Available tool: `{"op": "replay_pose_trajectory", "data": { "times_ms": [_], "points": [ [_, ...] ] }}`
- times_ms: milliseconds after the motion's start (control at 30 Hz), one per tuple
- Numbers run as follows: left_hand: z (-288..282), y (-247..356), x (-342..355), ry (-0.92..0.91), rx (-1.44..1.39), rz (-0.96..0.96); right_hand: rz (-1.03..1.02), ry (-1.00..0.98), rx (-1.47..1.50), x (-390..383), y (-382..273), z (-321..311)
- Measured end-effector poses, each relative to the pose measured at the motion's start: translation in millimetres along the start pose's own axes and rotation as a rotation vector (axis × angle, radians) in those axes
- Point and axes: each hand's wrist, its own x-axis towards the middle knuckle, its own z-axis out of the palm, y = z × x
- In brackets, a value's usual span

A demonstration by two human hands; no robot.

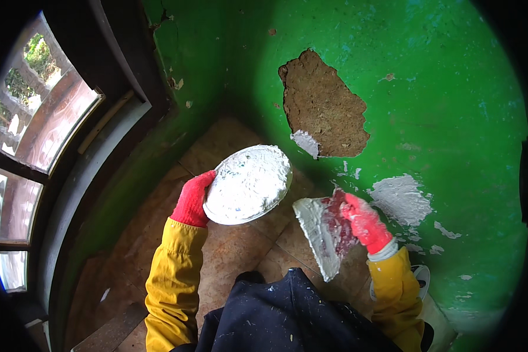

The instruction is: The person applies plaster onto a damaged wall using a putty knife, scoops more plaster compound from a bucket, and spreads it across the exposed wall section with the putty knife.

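white paste [249,183], green wall [446,111], yellow sleeves [173,278]

Mottled brown tile floor [232,252], thin joints between tiles, small white fleck [105,294] lying toward the left, brown board [112,328] close by, its footing unclear

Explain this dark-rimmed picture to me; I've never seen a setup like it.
No machine here, just a person in red gloves and yellow sleeves. The only picture comes from a wide fisheye camera on that person's head, looking down, so straight edges bend. The left hand holds a round white disc loaded with thick white paste. The right hand grips a broad, flat, reddish scraper smeared with similar paste. Ahead is a green painted wall with a ragged brown bare patch and a rough white smear; below, a brown tiled floor.
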Motion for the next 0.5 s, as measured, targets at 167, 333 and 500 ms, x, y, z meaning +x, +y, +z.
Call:
{"op": "replay_pose_trajectory", "data": {
  "times_ms": [167,333,500],
  "points": [
    [19,22,-18,0.022,0.048,0.090,-0.279,0.329,-0.341,-27,-82,-1],
    [29,36,-25,0.020,0.262,0.207,-0.544,0.442,-1.297,-38,-157,49],
    [50,37,-22,0.027,0.400,0.235,-0.705,0.477,-1.549,-33,-166,59]
  ]
}}
